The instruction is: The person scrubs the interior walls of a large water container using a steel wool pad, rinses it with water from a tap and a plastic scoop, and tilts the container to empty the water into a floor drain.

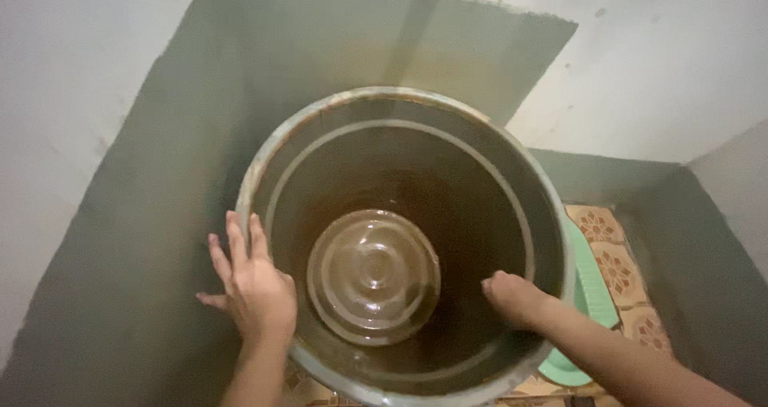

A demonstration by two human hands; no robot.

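Observation:
A large round barrel [512, 191] with a grey rim and a brown-stained inside fills the middle of the head view, tilted toward me. Its ribbed bottom [374, 276] shines as if wet. My left hand [252, 283] lies flat with fingers spread against the outside of the barrel's left wall near the rim. My right hand [512, 296] reaches over the near rim and presses on the inner wall at the right, fingers curled; I cannot see anything in it.
Grey cement walls [160, 175] with white upper parts close in on three sides. A light green squat toilet [592, 283] and patterned floor tiles [612, 263] show to the right of the barrel.

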